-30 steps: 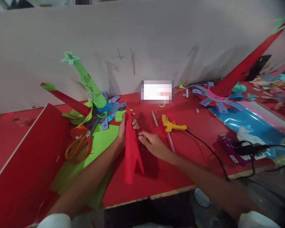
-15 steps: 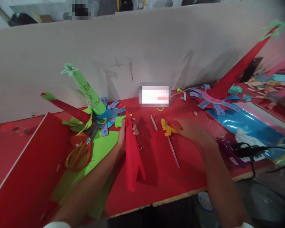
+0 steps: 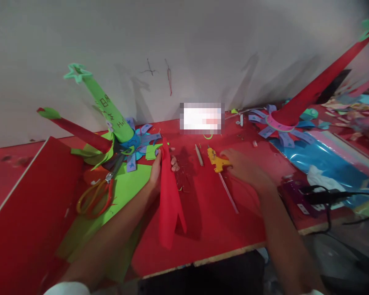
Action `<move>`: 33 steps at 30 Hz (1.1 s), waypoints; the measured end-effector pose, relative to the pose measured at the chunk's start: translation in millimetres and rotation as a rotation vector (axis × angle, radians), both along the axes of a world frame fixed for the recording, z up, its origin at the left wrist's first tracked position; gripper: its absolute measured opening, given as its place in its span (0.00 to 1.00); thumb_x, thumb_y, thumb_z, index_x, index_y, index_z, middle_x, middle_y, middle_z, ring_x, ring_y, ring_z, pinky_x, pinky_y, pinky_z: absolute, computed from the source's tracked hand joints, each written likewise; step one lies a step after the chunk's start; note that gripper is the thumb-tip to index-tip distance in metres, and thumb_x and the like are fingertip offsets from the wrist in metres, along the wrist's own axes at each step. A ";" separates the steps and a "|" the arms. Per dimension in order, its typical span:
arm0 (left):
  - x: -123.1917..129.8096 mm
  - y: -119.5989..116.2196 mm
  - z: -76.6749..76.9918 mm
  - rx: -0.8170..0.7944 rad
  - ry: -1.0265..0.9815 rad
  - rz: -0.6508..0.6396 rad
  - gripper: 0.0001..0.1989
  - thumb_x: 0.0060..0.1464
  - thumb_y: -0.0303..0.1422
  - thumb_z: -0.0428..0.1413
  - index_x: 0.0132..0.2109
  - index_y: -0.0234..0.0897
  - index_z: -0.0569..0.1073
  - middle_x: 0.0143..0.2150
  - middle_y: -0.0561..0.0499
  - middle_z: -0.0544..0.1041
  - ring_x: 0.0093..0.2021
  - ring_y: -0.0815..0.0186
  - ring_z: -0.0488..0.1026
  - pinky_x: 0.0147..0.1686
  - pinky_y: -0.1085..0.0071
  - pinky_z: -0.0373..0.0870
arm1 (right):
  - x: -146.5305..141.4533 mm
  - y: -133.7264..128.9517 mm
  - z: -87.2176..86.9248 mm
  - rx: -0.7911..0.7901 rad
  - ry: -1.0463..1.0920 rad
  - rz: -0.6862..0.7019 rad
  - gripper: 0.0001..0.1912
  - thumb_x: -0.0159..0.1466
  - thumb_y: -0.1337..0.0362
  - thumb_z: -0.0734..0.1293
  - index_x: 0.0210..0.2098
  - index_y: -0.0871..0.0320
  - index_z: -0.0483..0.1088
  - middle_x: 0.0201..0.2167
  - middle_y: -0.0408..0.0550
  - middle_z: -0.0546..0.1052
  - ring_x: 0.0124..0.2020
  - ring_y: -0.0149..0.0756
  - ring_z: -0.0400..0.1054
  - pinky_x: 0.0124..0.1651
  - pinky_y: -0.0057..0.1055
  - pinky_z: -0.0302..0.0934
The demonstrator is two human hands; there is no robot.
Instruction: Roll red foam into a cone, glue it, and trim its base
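A rolled red paper cone (image 3: 168,196) stands out from my left hand (image 3: 156,167), whose fingers wrap round its upper part; the cone's wide, split end points toward me. On the red table, my right hand (image 3: 238,166) is at the grip of a yellow glue gun (image 3: 217,160), fingers bent around its end. A clear glue stick (image 3: 229,192) trails from the back of the gun. Just left of the gun lies a short pale stick (image 3: 199,155).
Orange-handled scissors (image 3: 96,192) lie on green sheets (image 3: 132,184) at left. Paper cones with flower-like bases stand at left (image 3: 110,108) and right (image 3: 322,88). A purple box (image 3: 298,198) with black cables sits at right, a red board (image 3: 33,213) at far left.
The view has tilted slightly down. The glue gun has turned a little at my right hand, its glue stick swinging rightward. My left hand still holds the red cone.
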State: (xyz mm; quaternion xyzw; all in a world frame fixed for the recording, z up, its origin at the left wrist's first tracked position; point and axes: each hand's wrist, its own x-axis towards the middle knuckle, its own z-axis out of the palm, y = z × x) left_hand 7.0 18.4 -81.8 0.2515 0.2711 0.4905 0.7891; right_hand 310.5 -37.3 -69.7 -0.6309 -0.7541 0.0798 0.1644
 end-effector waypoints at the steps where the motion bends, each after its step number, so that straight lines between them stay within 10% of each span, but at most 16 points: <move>1: 0.3 -0.5 0.1 0.006 0.001 0.000 0.23 0.72 0.50 0.46 0.47 0.36 0.74 0.22 0.57 0.64 0.18 0.72 0.61 0.23 0.74 0.62 | -2.3 1.2 1.1 -0.006 -0.007 0.002 0.24 0.58 0.76 0.62 0.52 0.56 0.72 0.52 0.55 0.78 0.52 0.47 0.74 0.50 0.36 0.65; 17: 1.3 -6.0 3.6 -0.004 0.024 -0.085 0.21 0.68 0.51 0.52 0.56 0.41 0.73 0.24 0.56 0.68 0.18 0.70 0.66 0.20 0.76 0.64 | -60.6 9.1 -9.7 0.219 0.463 -0.015 0.26 0.67 0.62 0.60 0.64 0.56 0.66 0.58 0.60 0.76 0.59 0.52 0.70 0.61 0.46 0.65; 24: 3.6 -6.4 -2.2 0.048 0.064 -0.135 0.22 0.66 0.53 0.54 0.53 0.41 0.75 0.25 0.55 0.71 0.19 0.69 0.68 0.21 0.74 0.68 | -85.1 -3.9 -7.6 0.089 0.788 -0.110 0.21 0.67 0.45 0.65 0.48 0.54 0.75 0.26 0.46 0.73 0.26 0.38 0.63 0.32 0.34 0.60; 29: 1.5 -4.7 -8.6 0.012 0.176 -0.231 0.30 0.64 0.59 0.50 0.32 0.35 0.74 0.21 0.50 0.70 0.18 0.67 0.68 0.17 0.74 0.63 | -85.0 -4.8 -12.4 -0.062 0.932 -0.035 0.23 0.65 0.42 0.65 0.39 0.57 0.77 0.21 0.40 0.62 0.23 0.31 0.52 0.27 0.31 0.51; 33: 0.4 -4.6 -10.2 -0.003 0.138 -0.210 0.27 0.66 0.57 0.51 0.36 0.36 0.75 0.23 0.51 0.72 0.18 0.68 0.69 0.19 0.73 0.66 | -86.2 -5.2 -8.4 -0.138 0.972 0.033 0.25 0.63 0.44 0.67 0.44 0.59 0.79 0.24 0.42 0.67 0.26 0.32 0.56 0.29 0.30 0.54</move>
